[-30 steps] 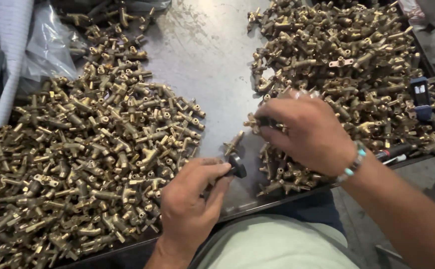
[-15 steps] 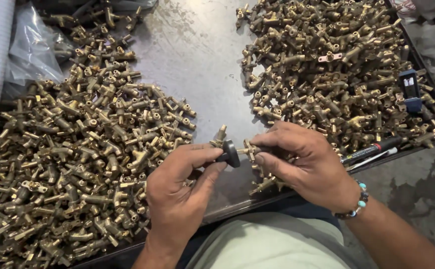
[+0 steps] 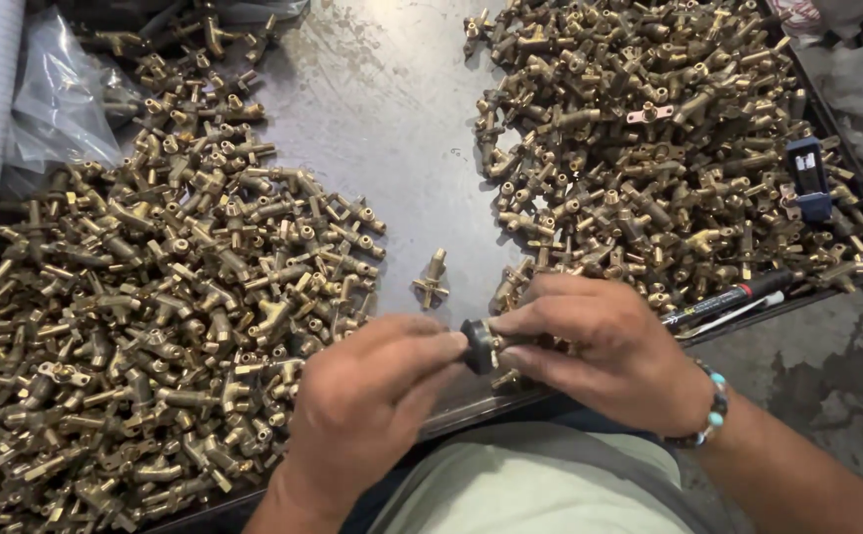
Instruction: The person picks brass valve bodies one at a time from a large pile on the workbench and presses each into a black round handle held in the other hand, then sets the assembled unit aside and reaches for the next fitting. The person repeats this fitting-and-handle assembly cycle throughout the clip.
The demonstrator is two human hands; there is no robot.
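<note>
- At the near edge of the metal tray [image 3: 402, 148], the left hand [image 3: 372, 396] and right hand [image 3: 604, 346] meet, both pinching a black knob [image 3: 478, 346] on a brass fitting [image 3: 511, 344].
- Just beyond, one loose brass valve [image 3: 431, 282] lies alone.
- Left heap [image 3: 155, 316] and right heap [image 3: 649, 148] flank them.

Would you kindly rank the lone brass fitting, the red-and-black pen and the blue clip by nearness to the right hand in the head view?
1. Red-and-black pen, just right of the right hand.
2. Lone brass fitting, up-left on bare tray.
3. Blue clip, far upper right.
</note>
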